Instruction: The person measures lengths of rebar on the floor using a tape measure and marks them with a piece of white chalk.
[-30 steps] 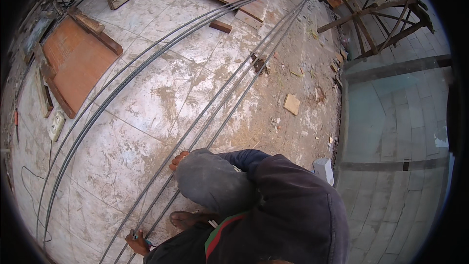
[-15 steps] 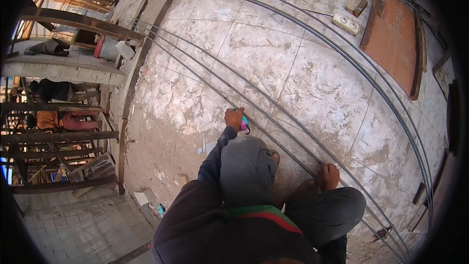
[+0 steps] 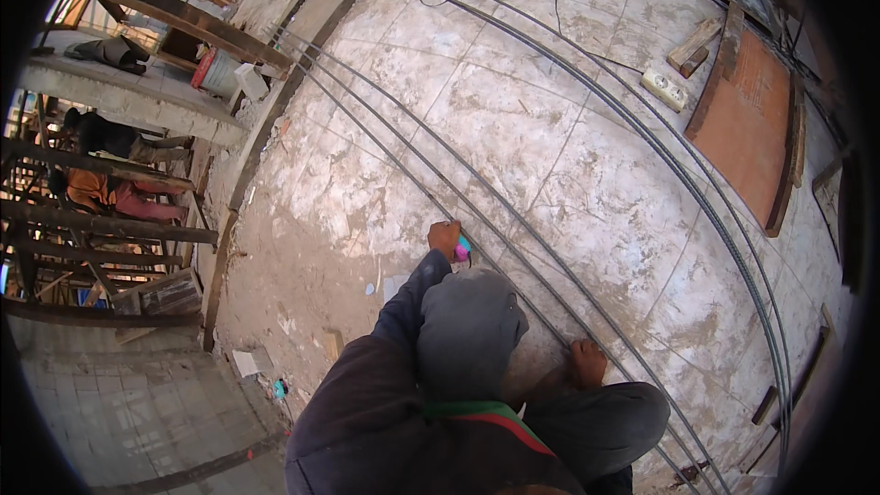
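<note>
My left hand (image 3: 445, 237) is closed round a small pink and turquoise tape measure (image 3: 463, 248) beside the nearest of three thin steel rods (image 3: 526, 299) lying across the floor. A dark strap hangs from the case. Farther down the same rod, my right hand (image 3: 588, 364) rests low with its fingers curled against the steel. What those fingers pinch, if anything, is too small to make out. My bent knees, in dark grey trousers, stand close to both hands.
Ribbed bars (image 3: 632, 110) curve across the floor beyond the thin rods. A white socket strip (image 3: 665, 90), wood offcuts (image 3: 694, 46) and a reddish-brown panel (image 3: 747, 124) lie at the far right. A floor edge (image 3: 240, 183) runs along the left, with two people (image 3: 115, 192) beyond, among timbers.
The whole view has shifted and turned slightly. My right hand has moved from a raised fist near the middle rod to the nearest rod. My left hand still holds the tape measure.
</note>
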{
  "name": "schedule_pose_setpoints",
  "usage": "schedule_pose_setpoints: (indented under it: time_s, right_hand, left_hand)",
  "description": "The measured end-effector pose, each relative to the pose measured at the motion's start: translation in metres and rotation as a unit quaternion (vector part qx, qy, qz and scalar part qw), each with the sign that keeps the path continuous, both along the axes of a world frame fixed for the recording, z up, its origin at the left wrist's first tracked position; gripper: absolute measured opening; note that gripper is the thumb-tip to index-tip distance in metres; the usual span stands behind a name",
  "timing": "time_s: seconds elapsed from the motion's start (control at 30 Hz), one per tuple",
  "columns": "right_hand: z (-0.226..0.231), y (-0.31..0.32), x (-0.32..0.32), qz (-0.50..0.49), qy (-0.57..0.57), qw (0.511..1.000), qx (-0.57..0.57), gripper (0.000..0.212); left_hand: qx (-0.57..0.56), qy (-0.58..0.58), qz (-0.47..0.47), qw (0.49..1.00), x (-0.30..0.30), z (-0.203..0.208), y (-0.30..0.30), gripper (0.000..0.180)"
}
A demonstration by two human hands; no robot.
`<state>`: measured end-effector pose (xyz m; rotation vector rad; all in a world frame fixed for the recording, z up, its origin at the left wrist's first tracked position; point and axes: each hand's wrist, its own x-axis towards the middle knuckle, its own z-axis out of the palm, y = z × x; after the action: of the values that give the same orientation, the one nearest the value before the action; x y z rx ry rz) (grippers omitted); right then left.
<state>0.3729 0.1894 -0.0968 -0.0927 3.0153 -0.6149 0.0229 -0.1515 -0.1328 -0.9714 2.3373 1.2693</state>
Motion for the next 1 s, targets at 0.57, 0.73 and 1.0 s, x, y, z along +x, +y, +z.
schedule_pose_setpoints:
  time_s: [0.57, 0.73, 1.0]
  right_hand:
    - [-0.004, 0.020, 0.027, -0.050, -0.040, 0.996, -0.056, 0.025]
    - [-0.011, 0.026, 0.033, -0.087, -0.032, 0.996, 0.004, 0.022]
    - [-0.011, 0.022, 0.037, -0.042, -0.067, 0.997, -0.002, 0.023]
  left_hand:
    - [-0.165, 0.037, -0.146, 0.975, 0.027, 0.036, 0.042, 0.046]
    - [-0.147, 0.098, -0.111, 0.978, 0.035, 0.032, 0.050, 0.049]
    - [-0.085, -0.011, -0.121, 0.989, 0.030, 0.031, 0.033, 0.055]
